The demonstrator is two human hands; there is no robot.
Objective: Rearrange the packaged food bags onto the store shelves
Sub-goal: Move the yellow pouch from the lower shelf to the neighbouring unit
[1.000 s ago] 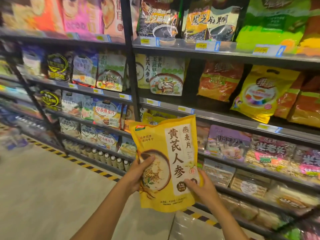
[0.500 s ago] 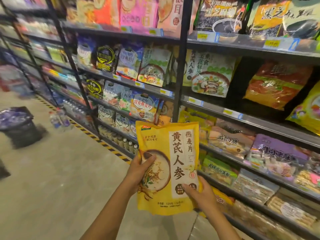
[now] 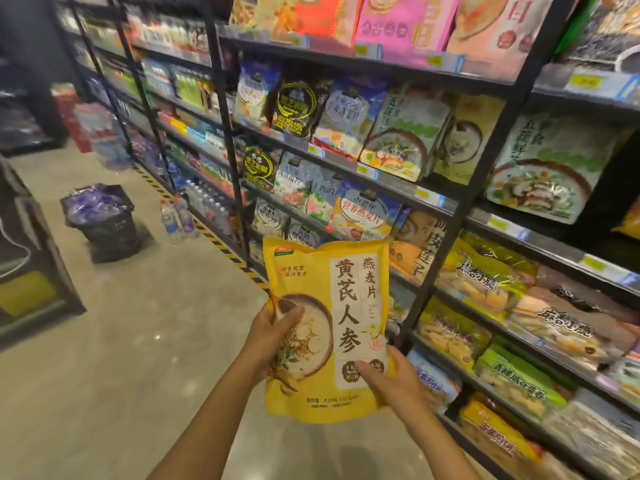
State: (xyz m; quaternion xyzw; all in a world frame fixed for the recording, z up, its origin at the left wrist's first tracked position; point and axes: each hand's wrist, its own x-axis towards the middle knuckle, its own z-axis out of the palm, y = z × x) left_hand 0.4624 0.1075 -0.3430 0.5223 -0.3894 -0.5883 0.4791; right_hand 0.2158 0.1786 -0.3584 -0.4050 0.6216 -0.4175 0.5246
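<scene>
I hold a yellow oatmeal bag upright in front of me, its printed bowl and large characters facing me. My left hand grips its left edge, thumb on the front over the bowl picture. My right hand grips the lower right corner, thumb on the front. The bag hangs in the aisle just left of the black shelf upright, in front of the lower shelves. Store shelves packed with several other food bags fill the right side.
A black bin of purple-wrapped items stands on the floor at left, with water bottles beside it. Yellow-black hazard tape runs along the shelf base. A dark display unit stands at far left. Pale floor lies between.
The view has swung left along the aisle, bringing the bin and floor bottles into sight. Both hands keep the same grip on the yellow bag, which stays centred before me.
</scene>
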